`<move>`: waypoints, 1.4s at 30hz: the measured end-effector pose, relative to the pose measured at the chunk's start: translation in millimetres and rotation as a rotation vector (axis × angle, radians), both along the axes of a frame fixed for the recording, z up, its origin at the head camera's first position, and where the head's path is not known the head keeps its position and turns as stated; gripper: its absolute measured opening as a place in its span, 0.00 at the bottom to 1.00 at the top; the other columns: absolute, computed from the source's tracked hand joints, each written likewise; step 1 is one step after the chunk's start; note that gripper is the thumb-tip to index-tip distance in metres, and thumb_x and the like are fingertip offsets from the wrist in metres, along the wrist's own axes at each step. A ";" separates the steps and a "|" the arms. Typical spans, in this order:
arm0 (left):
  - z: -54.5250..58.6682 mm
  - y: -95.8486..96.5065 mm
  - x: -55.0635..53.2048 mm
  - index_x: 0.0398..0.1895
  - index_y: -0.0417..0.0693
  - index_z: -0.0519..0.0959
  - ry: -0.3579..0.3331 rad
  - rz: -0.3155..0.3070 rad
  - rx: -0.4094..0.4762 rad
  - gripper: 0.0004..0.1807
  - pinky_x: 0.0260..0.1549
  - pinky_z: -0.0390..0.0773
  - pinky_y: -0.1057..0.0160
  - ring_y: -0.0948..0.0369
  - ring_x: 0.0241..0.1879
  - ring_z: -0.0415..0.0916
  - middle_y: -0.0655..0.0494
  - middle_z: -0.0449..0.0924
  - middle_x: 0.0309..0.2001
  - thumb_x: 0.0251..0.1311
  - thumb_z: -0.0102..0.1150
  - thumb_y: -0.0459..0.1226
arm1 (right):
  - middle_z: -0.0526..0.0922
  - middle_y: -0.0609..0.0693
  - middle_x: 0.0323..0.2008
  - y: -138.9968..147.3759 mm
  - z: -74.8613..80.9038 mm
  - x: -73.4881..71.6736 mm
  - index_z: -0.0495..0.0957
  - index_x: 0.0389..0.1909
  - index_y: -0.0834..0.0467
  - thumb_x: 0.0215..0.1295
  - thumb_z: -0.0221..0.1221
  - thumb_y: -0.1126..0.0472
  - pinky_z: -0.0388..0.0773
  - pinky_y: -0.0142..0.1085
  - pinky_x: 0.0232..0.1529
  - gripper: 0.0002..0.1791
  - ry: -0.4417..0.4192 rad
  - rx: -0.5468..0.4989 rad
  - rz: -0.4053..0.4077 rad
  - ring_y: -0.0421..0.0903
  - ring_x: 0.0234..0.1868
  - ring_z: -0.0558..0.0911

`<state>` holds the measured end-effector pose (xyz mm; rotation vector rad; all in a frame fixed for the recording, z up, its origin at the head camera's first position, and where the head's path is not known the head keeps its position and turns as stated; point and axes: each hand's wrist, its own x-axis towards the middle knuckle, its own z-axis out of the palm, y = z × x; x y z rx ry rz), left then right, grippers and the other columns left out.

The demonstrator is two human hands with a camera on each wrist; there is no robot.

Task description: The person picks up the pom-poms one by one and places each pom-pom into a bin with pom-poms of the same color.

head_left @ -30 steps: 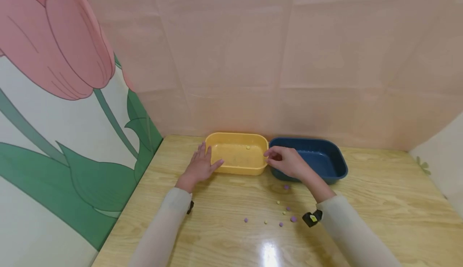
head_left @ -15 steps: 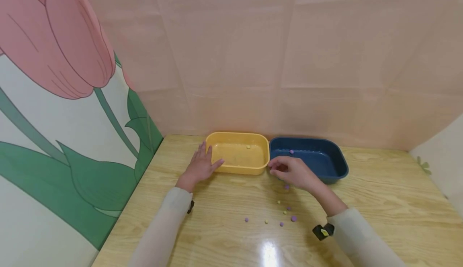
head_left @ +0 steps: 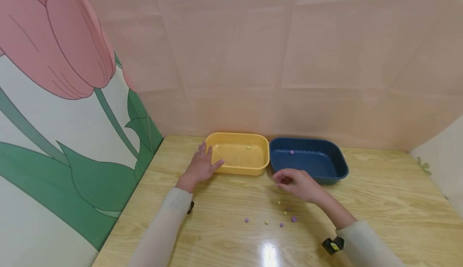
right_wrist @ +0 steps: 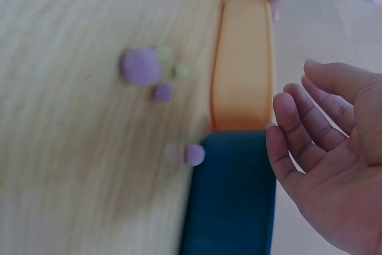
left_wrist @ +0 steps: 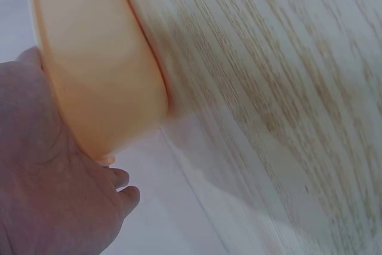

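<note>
My left hand (head_left: 199,167) rests on the left end of the yellow tray (head_left: 236,170), fingers spread over its rim; the left wrist view shows the palm against the tray's wall (left_wrist: 101,70). One small yellow ball (head_left: 248,147) lies inside. My right hand (head_left: 298,184) hovers by the near edge of the navy tray (head_left: 325,178). In the right wrist view its fingers are loosely bent, thumb apart, with nothing seen between them. A purple ball (head_left: 291,152) sits in the navy tray. Another purple ball (right_wrist: 194,154) lies on the table near the navy tray, hidden by the hand in the head view.
Several small purple and yellow balls are scattered on the wooden table (head_left: 217,239), among them a larger purple ball (head_left: 293,219) and a yellow ball (head_left: 266,222). Both trays stand side by side against the pink backdrop (head_left: 231,78). A flower-printed wall (head_left: 72,138) borders the left side.
A purple ball has appeared in the navy tray. My right hand has moved back from the trays' meeting point, towards me and slightly right. The left hand has stayed in place.
</note>
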<state>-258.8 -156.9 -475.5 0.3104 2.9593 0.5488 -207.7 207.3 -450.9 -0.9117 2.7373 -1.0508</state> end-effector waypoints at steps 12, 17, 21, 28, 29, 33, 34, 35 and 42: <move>0.2 -0.2 -1.6 0.81 0.38 0.42 0.008 -0.005 -0.001 0.50 0.77 0.37 0.46 0.44 0.80 0.25 0.37 0.26 0.81 0.73 0.31 0.67 | 0.83 0.41 0.35 19.8 -20.7 4.6 0.83 0.47 0.61 0.67 0.65 0.66 0.81 0.31 0.40 0.09 -0.061 -0.036 0.044 0.35 0.37 0.80; -0.1 0.1 -0.9 0.81 0.38 0.42 0.009 -0.002 0.005 0.50 0.77 0.36 0.46 0.44 0.80 0.26 0.38 0.25 0.81 0.73 0.31 0.67 | 0.84 0.43 0.35 22.6 -26.7 8.0 0.83 0.48 0.62 0.65 0.66 0.68 0.81 0.32 0.41 0.11 -0.073 -0.049 0.068 0.36 0.38 0.81; -0.5 0.5 -0.8 0.81 0.39 0.42 0.002 -0.001 0.013 0.51 0.77 0.35 0.47 0.46 0.80 0.24 0.39 0.23 0.80 0.73 0.31 0.68 | 0.84 0.47 0.35 23.7 -31.0 10.5 0.83 0.48 0.61 0.65 0.67 0.65 0.81 0.31 0.41 0.12 -0.070 -0.041 0.089 0.35 0.38 0.80; -2.6 0.4 -1.8 0.81 0.39 0.42 0.003 0.004 0.016 0.50 0.77 0.35 0.47 0.46 0.80 0.23 0.40 0.22 0.80 0.73 0.32 0.67 | 0.85 0.48 0.37 24.6 -37.5 14.3 0.84 0.47 0.60 0.63 0.68 0.66 0.81 0.32 0.40 0.12 -0.033 -0.064 0.138 0.36 0.39 0.81; -2.9 0.4 -1.9 0.81 0.39 0.42 0.003 0.004 0.015 0.50 0.77 0.35 0.47 0.46 0.80 0.23 0.40 0.22 0.80 0.73 0.32 0.67 | 0.86 0.49 0.38 24.7 -38.4 14.7 0.84 0.47 0.60 0.63 0.68 0.66 0.82 0.33 0.40 0.12 -0.029 -0.064 0.146 0.37 0.39 0.82; -3.2 0.6 -2.1 0.81 0.39 0.42 0.004 0.007 0.008 0.49 0.77 0.36 0.46 0.45 0.80 0.25 0.40 0.23 0.80 0.74 0.33 0.67 | 0.85 0.48 0.41 25.3 -42.1 15.0 0.85 0.47 0.57 0.64 0.69 0.64 0.81 0.33 0.43 0.12 -0.047 -0.038 0.159 0.40 0.42 0.82; -3.2 0.7 -2.0 0.81 0.39 0.42 0.004 0.007 0.005 0.49 0.77 0.36 0.47 0.45 0.80 0.25 0.39 0.23 0.80 0.74 0.32 0.67 | 0.85 0.48 0.41 25.3 -43.1 15.1 0.85 0.47 0.57 0.64 0.69 0.63 0.81 0.33 0.42 0.12 -0.048 -0.029 0.161 0.39 0.41 0.82; -3.2 0.7 -1.9 0.81 0.39 0.42 0.005 0.008 0.000 0.49 0.77 0.36 0.47 0.45 0.80 0.26 0.39 0.23 0.80 0.74 0.32 0.67 | 0.85 0.48 0.41 25.3 -44.2 15.1 0.85 0.47 0.56 0.64 0.69 0.63 0.81 0.33 0.42 0.11 -0.054 -0.023 0.163 0.38 0.41 0.82; -3.0 1.2 -1.6 0.81 0.39 0.42 0.006 0.006 0.002 0.49 0.77 0.36 0.46 0.44 0.80 0.27 0.39 0.22 0.80 0.74 0.33 0.66 | 0.81 0.45 0.39 23.1 -49.6 15.9 0.85 0.47 0.56 0.65 0.68 0.61 0.77 0.29 0.37 0.11 -0.105 -0.007 0.150 0.31 0.36 0.76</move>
